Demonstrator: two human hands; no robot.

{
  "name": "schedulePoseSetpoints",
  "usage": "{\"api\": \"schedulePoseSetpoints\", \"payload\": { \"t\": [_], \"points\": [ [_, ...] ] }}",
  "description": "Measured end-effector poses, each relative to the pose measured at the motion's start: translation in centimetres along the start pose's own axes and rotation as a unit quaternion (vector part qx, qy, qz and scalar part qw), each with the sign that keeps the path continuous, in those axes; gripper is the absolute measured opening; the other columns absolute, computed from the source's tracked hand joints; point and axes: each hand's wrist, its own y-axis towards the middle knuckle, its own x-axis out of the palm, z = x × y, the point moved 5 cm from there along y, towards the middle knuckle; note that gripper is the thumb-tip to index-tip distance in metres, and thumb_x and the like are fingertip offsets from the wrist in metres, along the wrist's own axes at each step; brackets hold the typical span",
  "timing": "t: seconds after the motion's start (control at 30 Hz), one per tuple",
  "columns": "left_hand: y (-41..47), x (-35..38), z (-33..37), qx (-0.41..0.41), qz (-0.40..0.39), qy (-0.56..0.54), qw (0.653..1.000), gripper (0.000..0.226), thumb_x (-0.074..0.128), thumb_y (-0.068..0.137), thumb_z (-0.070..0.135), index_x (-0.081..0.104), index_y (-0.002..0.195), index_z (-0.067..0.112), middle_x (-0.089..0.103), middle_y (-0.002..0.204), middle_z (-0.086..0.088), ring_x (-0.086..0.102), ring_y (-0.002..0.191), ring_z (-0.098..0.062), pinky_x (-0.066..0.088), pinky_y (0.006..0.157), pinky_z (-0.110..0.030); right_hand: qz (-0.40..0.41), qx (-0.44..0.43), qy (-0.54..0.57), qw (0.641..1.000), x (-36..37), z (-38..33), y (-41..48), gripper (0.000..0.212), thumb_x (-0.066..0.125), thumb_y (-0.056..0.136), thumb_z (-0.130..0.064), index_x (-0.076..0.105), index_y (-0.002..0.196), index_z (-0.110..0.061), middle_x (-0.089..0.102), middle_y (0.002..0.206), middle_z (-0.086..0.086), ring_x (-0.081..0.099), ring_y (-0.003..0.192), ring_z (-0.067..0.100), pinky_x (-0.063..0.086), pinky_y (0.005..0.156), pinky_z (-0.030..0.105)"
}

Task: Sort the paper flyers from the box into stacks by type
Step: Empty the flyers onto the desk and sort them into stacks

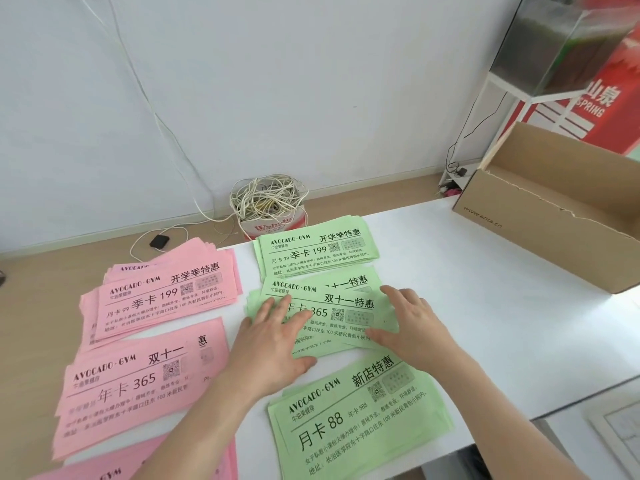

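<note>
My left hand (pixel 277 337) lies flat with the fingers straight and slightly spread, pressing on the near-left part of the middle green stack (pixel 349 303), whose top flyer reads 双十一特惠. My right hand (pixel 412 327) rests on the right edge of the same stack, fingers straight and thumb stretched along the near edge, so neither hand grips anything. The sheets under my palms sit unevenly, with corners fanned out. Just beyond them is the far green stack (pixel 311 251), headed 开学季特惠, and just in front of my wrists the near green stack (pixel 356 410), headed 新店特惠. To the left run three pink piles: the far pink stack (pixel 166 299), the middle pink stack (pixel 131 386), partly covered by my left forearm, and a third pink stack (pixel 138 469) cut off by the bottom edge. All of them lie on the bench (pixel 485 289). The cardboard box (pixel 554 209) stands open at the far right corner, well apart from the flyers; its front wall hides most of the inside, so I cannot tell whether any sheets are in it. Behind the green piles sits a tub of tangled cable (pixel 266 199).
</note>
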Motion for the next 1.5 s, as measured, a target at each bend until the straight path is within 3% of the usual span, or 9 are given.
{"api": "schedulePoseSetpoints", "payload": {
  "t": [0.17, 0.27, 0.37, 0.53, 0.67, 0.93, 1.13, 1.33, 1.5],
  "points": [
    [-2.4, -1.3, 0.9, 0.035, 0.119, -0.041, 0.991, 0.063, 0.054, 0.089, 0.048, 0.027, 0.144, 0.033, 0.007, 0.157, 0.002, 0.009, 0.144, -0.022, 0.022, 0.115, -0.042, -0.001, 0.010, 0.076, 0.997, -0.5, 0.8, -1.9, 0.084, 0.060, 0.085, -0.052, 0.007, 0.148, -0.037, 0.029, 0.147, -0.005, 0.032, 0.133, 0.016, 0.030, 0.107, 0.035],
    [-5.5, -1.5, 2.2, 0.103, 0.193, -0.038, 0.975, 0.039, 0.078, 0.072, 0.034, 0.064, 0.108, 0.026, 0.059, 0.121, 0.003, 0.058, 0.108, -0.016, 0.057, 0.075, -0.031, 0.014, 0.029, 0.056, 0.998, -0.7, 2.0, -5.0, 0.080, 0.057, 0.088, -0.049, 0.006, 0.149, -0.036, 0.025, 0.151, -0.005, 0.029, 0.135, 0.017, 0.029, 0.108, 0.034],
    [-8.1, 0.9, 3.6, 0.147, 0.159, -0.026, 0.976, 0.039, 0.079, 0.060, 0.050, 0.068, 0.091, 0.030, 0.067, 0.103, 0.008, 0.064, 0.094, -0.013, 0.056, 0.059, -0.024, 0.017, 0.035, 0.018, 0.999, 0.3, 3.0, -8.8, 0.077, 0.055, 0.090, -0.049, 0.007, 0.148, -0.035, 0.027, 0.149, -0.007, 0.031, 0.132, 0.016, 0.031, 0.106, 0.031],
    [-9.1, 5.0, 5.2, 0.100, 0.007, 0.042, 0.994, 0.082, 0.042, 0.055, 0.084, 0.051, 0.110, 0.024, 0.049, 0.137, -0.013, 0.051, 0.123, -0.035, 0.045, 0.093, -0.047, 0.050, 0.017, -0.015, 0.998, 2.1, 3.4, -12.2, 0.071, 0.053, 0.090, -0.046, 0.014, 0.148, -0.033, 0.026, 0.149, -0.015, 0.025, 0.134, 0.011, 0.025, 0.108, 0.023],
    [-9.4, 5.4, 6.8, 0.090, -0.023, 0.036, 0.995, 0.084, 0.052, 0.073, 0.072, 0.023, 0.135, 0.023, -0.013, 0.156, -0.010, -0.013, 0.143, -0.031, -0.003, 0.116, -0.049, 0.057, 0.009, -0.034, 0.998, 2.7, 3.0, -13.0, 0.069, 0.053, 0.090, -0.046, 0.018, 0.148, -0.031, 0.026, 0.149, -0.016, 0.024, 0.134, 0.011, 0.026, 0.109, 0.022],
    [-9.7, 5.8, 8.0, 0.103, 0.001, 0.034, 0.994, 0.096, 0.055, 0.075, 0.064, -0.004, 0.145, 0.035, -0.019, 0.155, -0.005, -0.016, 0.142, -0.026, -0.009, 0.116, -0.044, 0.049, 0.019, -0.024, 0.998, 2.8, 4.5, -14.5, 0.066, 0.054, 0.090, -0.043, 0.022, 0.146, -0.030, 0.036, 0.138, -0.010, 0.036, 0.121, 0.014, 0.035, 0.100, 0.023],
    [-10.6, 6.3, 9.5, 0.087, 0.015, 0.055, 0.995, 0.085, 0.054, 0.083, 0.048, 0.000, 0.147, 0.032, -0.017, 0.156, -0.010, -0.014, 0.143, -0.028, -0.009, 0.116, -0.039, 0.033, 0.084, 0.008, 0.996, 2.6, 7.0, -16.1, 0.054, 0.043, 0.093, -0.049, 0.024, 0.141, -0.032, 0.046, 0.104, -0.008, 0.055, 0.087, 0.013, 0.040, 0.066, 0.026],
    [-11.7, 7.2, 10.0, 0.066, 0.029, -0.005, 0.997, 0.081, 0.053, 0.077, 0.042, 0.010, 0.146, 0.037, -0.013, 0.157, -0.002, -0.012, 0.144, -0.019, 0.000, 0.118, -0.031, 0.030, 0.134, 0.348, 0.927, 2.8, 8.4, -15.7, 0.054, 0.069, 0.085, -0.024, 0.044, 0.131, -0.034, 0.053, 0.097, -0.004, 0.061, 0.086, 0.020, 0.055, 0.078, 0.045],
    [-12.3, 7.4, 10.0, 0.065, 0.035, -0.047, 0.996, 0.079, 0.057, 0.075, 0.048, 0.017, 0.143, 0.040, -0.013, 0.155, 0.011, -0.016, 0.142, -0.009, -0.002, 0.117, -0.028, -0.048, 0.132, 0.424, 0.895, 2.0, 8.0, -14.0, 0.049, 0.066, 0.085, -0.006, 0.049, 0.126, -0.024, 0.070, 0.100, -0.002, 0.069, 0.088, 0.013, 0.054, 0.079, 0.029]
  ]
}}
